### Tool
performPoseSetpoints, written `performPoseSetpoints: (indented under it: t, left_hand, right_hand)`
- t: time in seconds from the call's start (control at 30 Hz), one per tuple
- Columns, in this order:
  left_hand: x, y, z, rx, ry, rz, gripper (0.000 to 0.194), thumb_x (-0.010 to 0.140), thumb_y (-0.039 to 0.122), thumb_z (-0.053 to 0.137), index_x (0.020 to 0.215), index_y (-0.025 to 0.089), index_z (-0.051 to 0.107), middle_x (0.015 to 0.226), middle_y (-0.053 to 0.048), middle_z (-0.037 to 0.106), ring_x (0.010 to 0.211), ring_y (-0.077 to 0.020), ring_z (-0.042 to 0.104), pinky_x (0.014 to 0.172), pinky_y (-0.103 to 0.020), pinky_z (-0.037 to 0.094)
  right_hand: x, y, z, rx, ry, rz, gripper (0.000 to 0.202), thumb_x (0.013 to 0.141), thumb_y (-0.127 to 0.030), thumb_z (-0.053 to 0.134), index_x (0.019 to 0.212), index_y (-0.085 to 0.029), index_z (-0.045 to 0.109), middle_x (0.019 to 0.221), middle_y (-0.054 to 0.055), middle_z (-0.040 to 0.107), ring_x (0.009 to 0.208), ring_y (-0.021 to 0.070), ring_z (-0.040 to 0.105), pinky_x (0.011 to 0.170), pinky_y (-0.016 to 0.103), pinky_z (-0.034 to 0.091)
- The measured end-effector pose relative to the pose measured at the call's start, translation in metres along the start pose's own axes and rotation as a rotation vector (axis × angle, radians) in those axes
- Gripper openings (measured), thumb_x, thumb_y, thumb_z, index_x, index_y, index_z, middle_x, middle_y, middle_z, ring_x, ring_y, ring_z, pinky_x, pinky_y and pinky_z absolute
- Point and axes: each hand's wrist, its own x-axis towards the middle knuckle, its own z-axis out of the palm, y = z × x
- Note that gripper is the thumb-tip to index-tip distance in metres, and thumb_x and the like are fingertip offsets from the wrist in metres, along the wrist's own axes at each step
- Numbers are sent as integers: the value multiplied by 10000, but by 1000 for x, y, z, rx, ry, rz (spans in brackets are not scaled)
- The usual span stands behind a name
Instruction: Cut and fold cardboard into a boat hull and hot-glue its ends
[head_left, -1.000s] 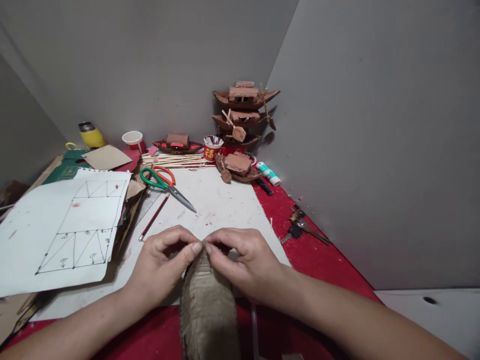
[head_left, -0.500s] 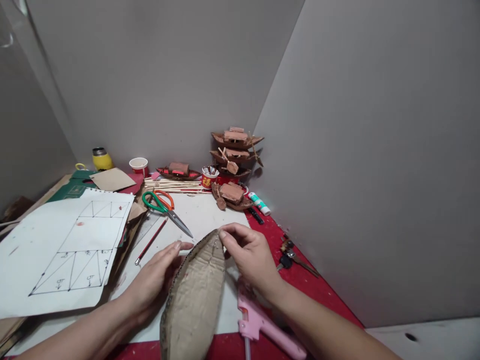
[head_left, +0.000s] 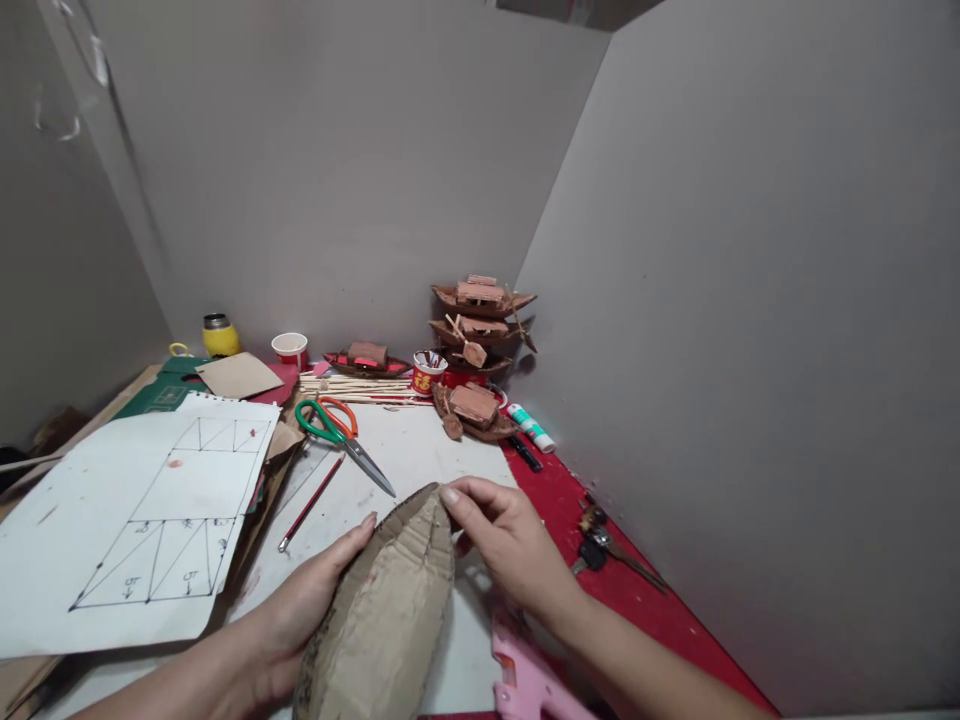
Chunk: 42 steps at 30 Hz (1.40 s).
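A cardboard boat hull (head_left: 382, 600) is held up in front of me, its pointed end away from me and its near end cut off by the frame edge. My right hand (head_left: 506, 540) pinches the far tip between thumb and fingers. Along the left side, my left hand (head_left: 311, 600) grips the hull, thumb by the rim and fingers hidden behind it. A pink glue gun (head_left: 529, 670) lies below my right forearm, partly covered. Green-and-orange-handled scissors (head_left: 349, 445) and a dark red pencil (head_left: 311, 503) rest on the white sheet beyond the hull.
Paper with a drawn pattern (head_left: 150, 530) lies on cardboard at left. At the back are finished model boats (head_left: 480, 295), thin sticks (head_left: 360, 390), paper cups (head_left: 290, 349) and a yellow jar (head_left: 220, 337). Keys (head_left: 592, 550) and a glue tube (head_left: 531, 428) sit near the right wall.
My left hand has closed onto the hull's side, its thumb now near the rim. The hull has tilted a little, showing more of its inside. The view has shifted slightly upward.
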Motion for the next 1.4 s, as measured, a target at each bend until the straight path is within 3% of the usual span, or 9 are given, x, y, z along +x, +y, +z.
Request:
performPoseSetpoints:
  t: [0.17, 0.27, 0.47, 0.6, 0.7, 0.8, 0.9, 1.1, 1.4]
  left_hand:
    - [0, 3, 0, -46, 19, 125, 495, 825, 535, 557, 1131, 160, 663, 831, -62, 770, 773, -231, 718, 739, -310, 530]
    - [1, 1, -2, -23, 43, 249, 472, 830, 505, 573, 1166, 181, 644, 946, -61, 761, 923, -234, 695, 861, -327, 503]
    - [2, -11, -9, 273, 159, 521, 412, 854, 457, 567, 1170, 203, 639, 1255, -69, 638, 1210, -240, 535, 1007, -352, 425]
    - [-1, -7, -8, 480, 61, 610, 319, 837, 441, 592, 1095, 269, 667, 1290, -29, 613, 1222, -235, 517, 966, -302, 461]
    - [-3, -2, -7, 492, 73, 610, 307, 804, 427, 640, 1075, 285, 669, 1282, -20, 615, 1223, -239, 513, 952, -277, 465]
    - [-2, 0, -9, 392, 76, 527, 393, 846, 450, 583, 1203, 286, 597, 1298, -39, 600, 1209, -245, 528, 951, -314, 467]
    - [2, -2, -11, 307, 29, 479, 430, 910, 436, 487, 1306, 270, 513, 1329, -59, 575, 1226, -239, 517, 1028, -361, 405]
    - [3, -4, -11, 266, -23, 468, 402, 929, 411, 455, 1272, 230, 562, 1352, -68, 561, 1292, -246, 452, 1102, -384, 312]
    - [-6, -16, 1, 265, 99, 427, 486, 835, 499, 569, 1265, 275, 578, 1381, -44, 537, 1321, -278, 413, 1093, -402, 339]
  right_hand:
    - [-5, -7, 2, -58, -96, -5, 303, 875, -412, 533, 857, -141, 668, 758, 33, 650, 677, 149, 575, 542, 222, 446]
    - [-8, -8, 8, -103, -155, 11, 231, 844, -337, 558, 813, -129, 655, 694, 8, 602, 629, 128, 529, 538, 214, 403]
    - [-10, 6, 15, -211, -170, -11, 202, 832, -242, 517, 700, -124, 615, 612, -25, 512, 578, 108, 446, 530, 207, 367]
    - [-12, 12, 12, -260, -172, -37, 198, 832, -186, 486, 686, -133, 609, 605, -25, 509, 575, 106, 443, 522, 197, 361]
    - [-14, 12, 9, -283, -168, -31, 181, 815, -173, 500, 665, -142, 596, 590, -29, 495, 566, 105, 437, 501, 193, 344]
    - [-13, 8, 8, -266, -196, 13, 193, 817, -188, 485, 640, -152, 552, 592, -33, 470, 562, 102, 427, 493, 194, 331]
    - [-11, 1, 8, -183, -277, 82, 198, 809, -184, 466, 614, -161, 493, 593, -38, 437, 551, 90, 401, 477, 188, 309]
    - [-13, -6, 7, 6, -490, 321, 121, 795, -167, 462, 677, -182, 485, 506, -83, 357, 410, 60, 314, 377, 166, 245]
    - [-24, -6, 12, -155, -435, 211, 173, 875, -219, 450, 737, -191, 549, 534, -67, 415, 392, 47, 329, 366, 158, 197]
